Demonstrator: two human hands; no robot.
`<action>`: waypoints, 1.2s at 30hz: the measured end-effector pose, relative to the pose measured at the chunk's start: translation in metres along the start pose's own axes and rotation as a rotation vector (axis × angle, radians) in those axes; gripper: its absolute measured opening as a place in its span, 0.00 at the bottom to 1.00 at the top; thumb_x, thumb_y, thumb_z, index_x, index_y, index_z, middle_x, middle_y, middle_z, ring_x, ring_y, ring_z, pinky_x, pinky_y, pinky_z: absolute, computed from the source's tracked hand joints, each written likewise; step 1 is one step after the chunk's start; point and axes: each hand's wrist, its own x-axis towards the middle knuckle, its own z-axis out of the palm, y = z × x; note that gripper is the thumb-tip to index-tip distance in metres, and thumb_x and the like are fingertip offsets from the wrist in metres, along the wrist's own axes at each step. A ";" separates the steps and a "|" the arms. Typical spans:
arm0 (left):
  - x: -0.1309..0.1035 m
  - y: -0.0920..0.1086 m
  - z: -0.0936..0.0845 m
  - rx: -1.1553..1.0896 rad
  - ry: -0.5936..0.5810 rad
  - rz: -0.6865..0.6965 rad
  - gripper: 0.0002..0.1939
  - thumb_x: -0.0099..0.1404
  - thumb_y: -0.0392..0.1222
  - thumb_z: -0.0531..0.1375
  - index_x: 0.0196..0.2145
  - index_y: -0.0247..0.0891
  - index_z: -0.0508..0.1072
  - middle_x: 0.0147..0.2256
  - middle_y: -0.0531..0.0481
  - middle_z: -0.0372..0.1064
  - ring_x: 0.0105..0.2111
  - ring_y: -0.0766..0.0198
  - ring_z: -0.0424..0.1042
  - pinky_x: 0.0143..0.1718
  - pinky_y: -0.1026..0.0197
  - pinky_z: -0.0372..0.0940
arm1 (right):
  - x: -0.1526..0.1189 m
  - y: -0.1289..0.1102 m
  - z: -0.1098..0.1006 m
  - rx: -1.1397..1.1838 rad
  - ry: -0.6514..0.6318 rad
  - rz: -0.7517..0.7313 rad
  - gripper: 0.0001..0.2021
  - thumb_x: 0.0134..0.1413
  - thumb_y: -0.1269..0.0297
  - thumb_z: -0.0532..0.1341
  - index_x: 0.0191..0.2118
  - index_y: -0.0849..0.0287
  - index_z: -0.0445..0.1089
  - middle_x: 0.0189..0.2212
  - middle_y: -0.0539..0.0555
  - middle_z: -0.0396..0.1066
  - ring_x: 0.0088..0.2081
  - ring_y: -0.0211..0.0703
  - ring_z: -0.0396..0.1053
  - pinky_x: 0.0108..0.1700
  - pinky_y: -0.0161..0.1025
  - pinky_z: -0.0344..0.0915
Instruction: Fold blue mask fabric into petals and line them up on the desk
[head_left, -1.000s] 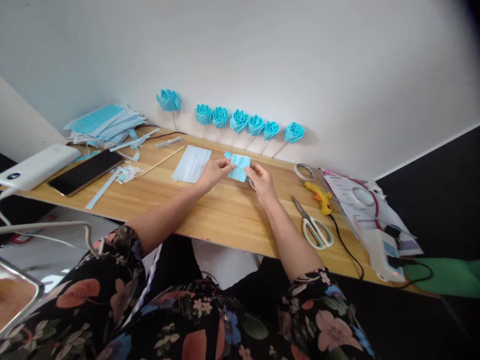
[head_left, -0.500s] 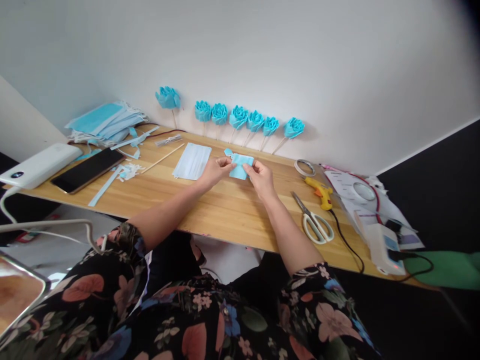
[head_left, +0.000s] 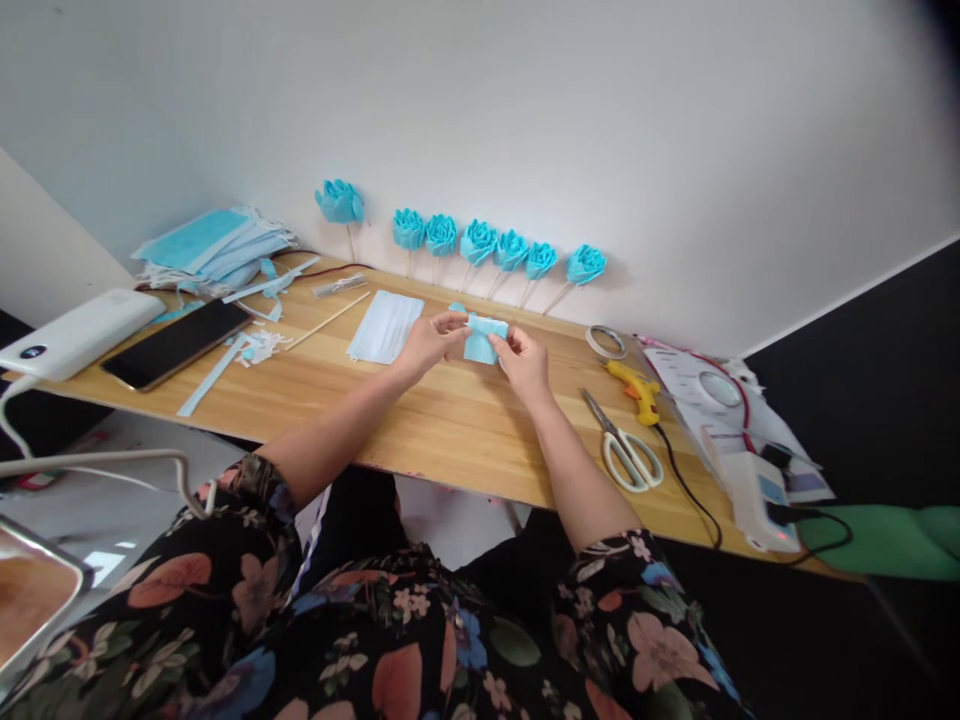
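Observation:
Between my hands is a small folded piece of light-blue mask fabric (head_left: 486,342), held just above the table. My left hand (head_left: 433,340) pinches its left side, and my right hand (head_left: 523,357) grips the right edge between thumb and fingers. Another small blue scrap (head_left: 457,308) shows just behind my left fingertips. A whole pale face mask (head_left: 387,326) lies flat to the left of my left hand. Along the wall behind lean several blue fabric roses (head_left: 478,242) on thin sticks.
Scissors (head_left: 622,445) and a yellow glue gun (head_left: 636,390) lie on the right, near a tape roll (head_left: 606,342) and a power strip (head_left: 761,500). On the left are stacked masks (head_left: 214,250), a phone (head_left: 176,342), a power bank (head_left: 81,330), a wooden stick (head_left: 328,320) and cut scraps (head_left: 259,345).
My left fingers have shifted on the folded fabric and are straighter along its left edge. The right hand keeps its pinch. The view has moved slightly.

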 end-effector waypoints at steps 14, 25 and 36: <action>-0.004 0.005 0.009 -0.215 -0.116 -0.199 0.08 0.73 0.33 0.57 0.36 0.30 0.74 0.24 0.49 0.76 0.24 0.69 0.76 0.27 0.68 0.69 | 0.003 -0.009 -0.003 0.074 -0.013 0.054 0.17 0.47 0.47 0.67 0.33 0.57 0.74 0.25 0.46 0.69 0.27 0.36 0.63 0.33 0.36 0.61; 0.001 -0.007 0.004 -0.145 -0.073 -0.103 0.06 0.71 0.36 0.60 0.35 0.32 0.72 0.22 0.52 0.74 0.23 0.66 0.77 0.29 0.66 0.71 | 0.002 -0.015 -0.007 0.216 0.018 0.074 0.24 0.53 0.38 0.64 0.42 0.55 0.75 0.37 0.54 0.79 0.39 0.44 0.76 0.42 0.40 0.71; -0.006 -0.018 0.007 0.311 -0.109 0.196 0.14 0.68 0.44 0.58 0.26 0.36 0.69 0.20 0.55 0.68 0.20 0.69 0.66 0.25 0.66 0.60 | -0.001 -0.006 -0.002 0.244 -0.030 0.113 0.19 0.49 0.44 0.69 0.37 0.56 0.76 0.28 0.46 0.71 0.29 0.37 0.66 0.35 0.36 0.65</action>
